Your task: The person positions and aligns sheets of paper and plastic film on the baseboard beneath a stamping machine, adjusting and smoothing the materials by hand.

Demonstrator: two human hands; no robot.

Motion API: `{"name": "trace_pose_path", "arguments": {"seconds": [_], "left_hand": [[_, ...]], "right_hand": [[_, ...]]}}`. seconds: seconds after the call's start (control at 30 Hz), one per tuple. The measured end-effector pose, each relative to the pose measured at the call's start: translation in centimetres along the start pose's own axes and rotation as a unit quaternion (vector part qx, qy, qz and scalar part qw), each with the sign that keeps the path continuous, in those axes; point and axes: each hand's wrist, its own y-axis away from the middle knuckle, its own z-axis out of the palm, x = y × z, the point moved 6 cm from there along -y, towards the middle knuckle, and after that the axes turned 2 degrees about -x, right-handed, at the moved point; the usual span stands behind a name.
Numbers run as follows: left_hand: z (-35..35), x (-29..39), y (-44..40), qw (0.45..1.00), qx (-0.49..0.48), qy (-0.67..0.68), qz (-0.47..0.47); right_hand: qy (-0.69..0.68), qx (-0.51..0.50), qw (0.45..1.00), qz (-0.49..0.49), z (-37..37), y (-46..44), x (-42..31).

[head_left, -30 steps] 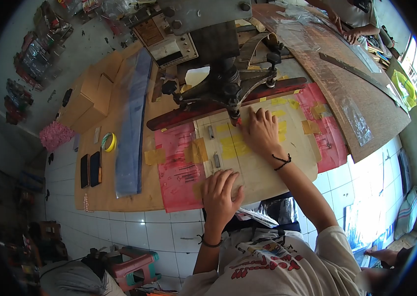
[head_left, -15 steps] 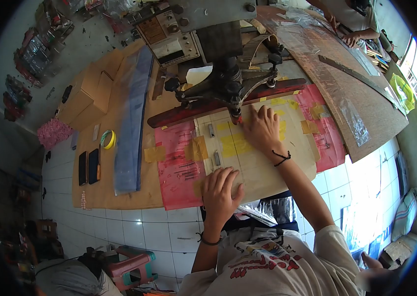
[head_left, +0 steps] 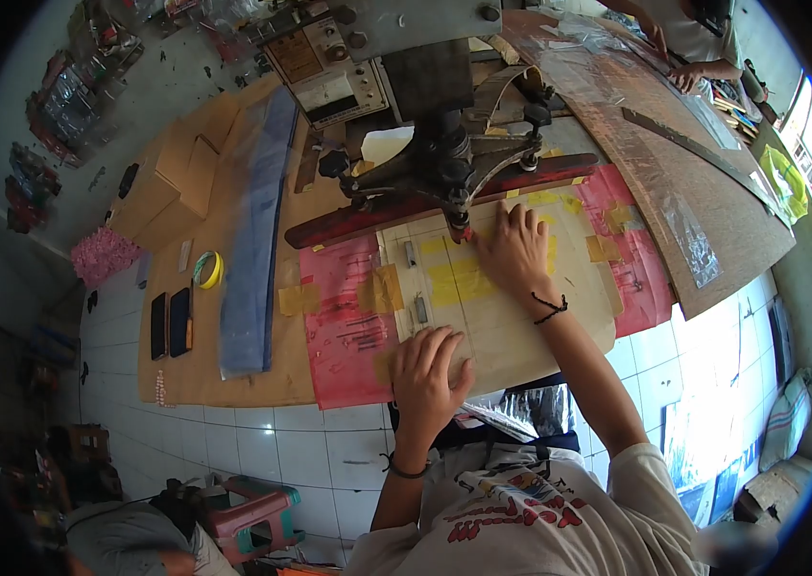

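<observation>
My right hand (head_left: pixel 518 252) lies palm down with its fingers stretched out on a beige sheet (head_left: pixel 507 341) marked with yellow tape (head_left: pixel 444 271). Close to its fingertips, the red tip of a black machine arm (head_left: pixel 459 226) points down at the sheet. My left hand (head_left: pixel 431 370) rests on the near left edge of the sheet, fingers extended and thumb apart. Two small metal pieces (head_left: pixel 419 309) sit on the sheet just beyond it. Red sheeting (head_left: pixel 348 336) shows to the left and right, held with brown tape (head_left: pixel 387 288).
A long dark red bar (head_left: pixel 358 223) spans the sheet's far side. Left on the table are blue sheeting (head_left: pixel 254 269), a yellow tape roll (head_left: pixel 207 270), two dark phone-like items (head_left: pixel 169 324) and a cardboard box (head_left: pixel 164 187). Another person's hands (head_left: pixel 684 75) work at the board, top right.
Both of my hands stay almost where they were, with the right one's fingers shifted very slightly. The camera view has moved a little. The other person's hand at top right has shifted slightly.
</observation>
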Motion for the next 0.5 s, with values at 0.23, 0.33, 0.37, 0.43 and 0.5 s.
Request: {"name": "trace_pose_path", "arguments": {"seconds": [0.23,0.33,0.37,0.43,0.5], "left_hand": [[0.08,-0.01,0.10,1.000,-0.001,-0.005,0.000],[0.25,-0.11,0.09,1.000,0.001,-0.005,0.001],[0.27,-0.11,0.10,1.000,0.000,-0.004,0.000],[0.19,-0.11,0.12,1.000,-0.002,-0.006,-0.001],[0.12,-0.03,0.06,1.000,-0.003,-0.007,0.000]], "right_hand": [[-0.047,-0.026,0.998,-0.026,-0.76,0.02,-0.06],[-0.057,-0.023,0.998,-0.033,-0.91,-0.01,-0.05],[-0.055,-0.023,0.998,-0.031,-0.92,0.02,-0.09],[-0.051,-0.021,0.998,-0.019,-0.83,0.08,-0.14],[-0.045,-0.016,0.999,-0.003,-0.68,0.02,0.05]]}}
